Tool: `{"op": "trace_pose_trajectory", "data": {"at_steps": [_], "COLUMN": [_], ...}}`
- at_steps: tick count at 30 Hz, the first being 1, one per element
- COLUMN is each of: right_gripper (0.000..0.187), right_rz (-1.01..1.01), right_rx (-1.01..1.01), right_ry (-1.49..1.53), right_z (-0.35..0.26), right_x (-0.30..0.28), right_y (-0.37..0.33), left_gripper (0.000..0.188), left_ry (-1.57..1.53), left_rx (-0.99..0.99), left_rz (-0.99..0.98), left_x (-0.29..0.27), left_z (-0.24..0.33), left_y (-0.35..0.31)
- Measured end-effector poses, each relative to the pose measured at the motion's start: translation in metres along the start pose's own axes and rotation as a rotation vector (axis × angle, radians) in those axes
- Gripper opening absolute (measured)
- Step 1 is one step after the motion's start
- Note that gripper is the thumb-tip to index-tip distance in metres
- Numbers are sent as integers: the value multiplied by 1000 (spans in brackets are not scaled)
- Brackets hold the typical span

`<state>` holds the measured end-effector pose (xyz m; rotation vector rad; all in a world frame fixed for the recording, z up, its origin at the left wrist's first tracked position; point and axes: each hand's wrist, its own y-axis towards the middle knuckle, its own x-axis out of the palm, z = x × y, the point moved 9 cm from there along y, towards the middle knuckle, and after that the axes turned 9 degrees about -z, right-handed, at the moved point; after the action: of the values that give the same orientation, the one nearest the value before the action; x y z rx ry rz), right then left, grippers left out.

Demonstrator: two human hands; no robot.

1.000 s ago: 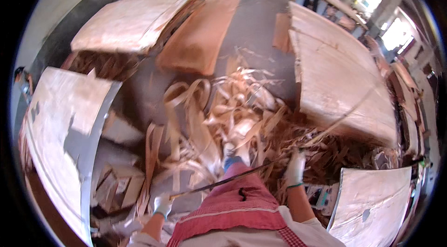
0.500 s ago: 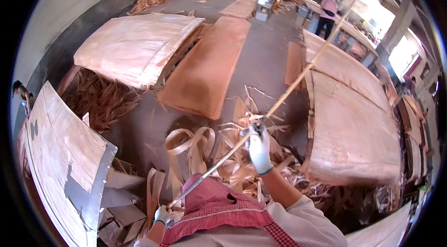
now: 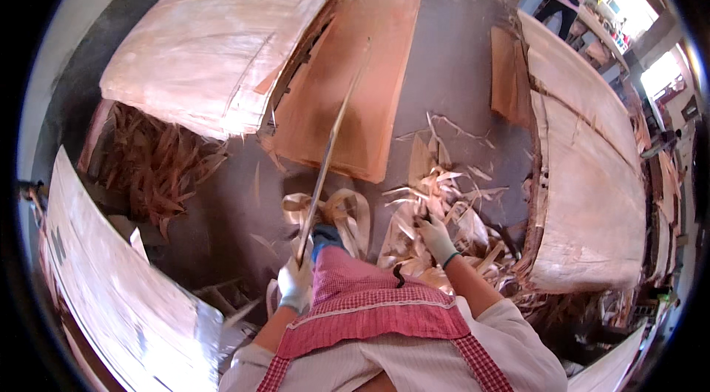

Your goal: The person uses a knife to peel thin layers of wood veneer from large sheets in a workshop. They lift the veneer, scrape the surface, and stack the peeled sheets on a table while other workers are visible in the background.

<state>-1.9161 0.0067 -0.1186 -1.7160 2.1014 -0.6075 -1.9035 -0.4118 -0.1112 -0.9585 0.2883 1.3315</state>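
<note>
My left hand (image 3: pixel 293 282), in a white glove, is closed round the lower end of a long thin pole (image 3: pixel 330 146). The pole slants up and away over a reddish veneer sheet (image 3: pixel 373 81) lying on the floor. My right hand (image 3: pixel 438 240), also gloved and with dark fingertips, reaches down to a heap of pale veneer scraps (image 3: pixel 470 225). Its fingers look slightly apart at the edge of the heap, and no grip on a strip shows. Curled veneer strips (image 3: pixel 353 218) lie in front of me, beside the pole.
A stack of pale veneer sheets (image 3: pixel 207 52) stands at the far left, with brown shreds (image 3: pixel 151 170) below it. Another stack (image 3: pixel 588 200) rises at the right. A large sheet (image 3: pixel 111 266) leans in at the near left. A person (image 3: pixel 568 0) stands by a long bench at the far right.
My right hand has let go of the pole and come down to the scraps. My left hand has moved up and right, and the pole now leans less to the right. The view has tilted down.
</note>
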Motion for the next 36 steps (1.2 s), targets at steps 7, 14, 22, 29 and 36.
{"op": "trace_pose_trajectory", "data": {"at_steps": [7, 14, 22, 29, 36], "right_gripper": [14, 19, 24, 33, 40], "right_rz": [179, 173, 239, 275, 435], "right_rx": [130, 137, 355, 420, 490], "right_ry": [26, -438, -704, -788, -600], "right_z": [41, 55, 213, 338, 371], "right_x": [57, 97, 70, 65, 75], "right_y": [118, 306, 536, 647, 654], "left_gripper": [38, 35, 30, 22, 22], "left_ry": [-360, -327, -356, -417, -469], "left_rx": [9, -211, -391, -348, -583], "left_rz": [-167, -454, -595, -559, -576], "left_x": [-38, 64, 194, 271, 288], "left_z": [95, 4, -133, -179, -206], "left_y": [273, 427, 490, 522, 500]}}
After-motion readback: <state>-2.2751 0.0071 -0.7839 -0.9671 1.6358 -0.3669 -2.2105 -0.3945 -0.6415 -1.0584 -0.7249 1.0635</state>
